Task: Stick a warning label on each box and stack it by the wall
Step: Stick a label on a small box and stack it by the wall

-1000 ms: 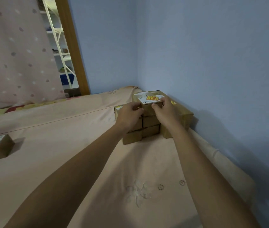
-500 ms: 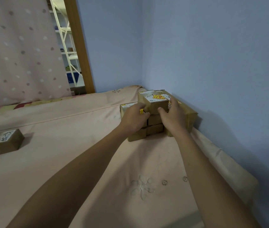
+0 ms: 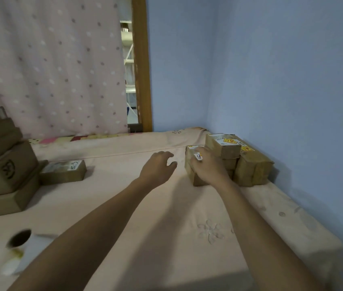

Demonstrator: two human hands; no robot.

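Several brown cardboard boxes are stacked [image 3: 248,166] in the corner against the blue wall. The top box [image 3: 223,147] carries a yellow warning label [image 3: 229,140]. My right hand [image 3: 209,168] is low against the front of the stack, fingers loose, gripping no box; a small white tag shows at its fingertips. My left hand [image 3: 159,166] hovers open over the bed, left of the stack and apart from it. One brown box with a white shipping label [image 3: 63,171] lies alone to the left.
A pile of larger brown boxes [image 3: 2,164] stands at the far left edge. A blurred roll of labels [image 3: 19,246] lies on the pink bedsheet [image 3: 145,217] at lower left. A dotted curtain and a wooden door frame [image 3: 143,70] are behind.
Both hands have let go of the top box, which stays on the stack. My left hand has drawn away to the left. The view has swung left, showing the box pile and label roll.
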